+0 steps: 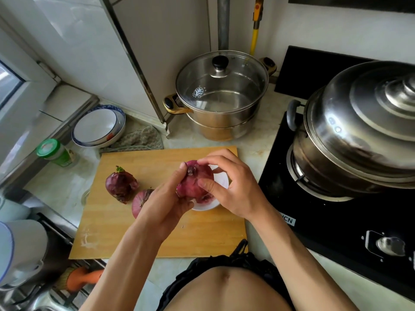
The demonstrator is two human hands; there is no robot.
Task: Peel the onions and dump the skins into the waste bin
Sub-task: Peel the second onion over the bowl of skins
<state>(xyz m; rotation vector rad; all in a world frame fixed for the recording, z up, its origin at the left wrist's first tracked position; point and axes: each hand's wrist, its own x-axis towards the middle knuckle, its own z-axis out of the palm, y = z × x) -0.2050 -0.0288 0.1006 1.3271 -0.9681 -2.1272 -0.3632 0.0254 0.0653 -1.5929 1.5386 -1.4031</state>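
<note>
Over the middle of the wooden cutting board (116,221) I see both hands working one red onion (195,182), held just above a small white dish (221,182) that sits on the board's right half. My left hand (166,203) cups the onion from below and the left, fingers curled round it, thumb up by the root end. My right hand (233,187) comes in from the right, thumb and fingertips pinching at the skin on top. Two more onions lie on the board to the left: a dark unpeeled onion (121,186) with a green sprout, and a paler onion (140,202) partly hidden behind the left wrist. The board rests on a pale stone counter (65,187). Far behind it stands a glass-lidded steel pot (222,97); far left, stacked plates (98,126) and a green-capped jar (54,152). On the right, a black gas hob (336,221) carries a domed steel steamer (359,131). I cannot see a waste bin.
</note>
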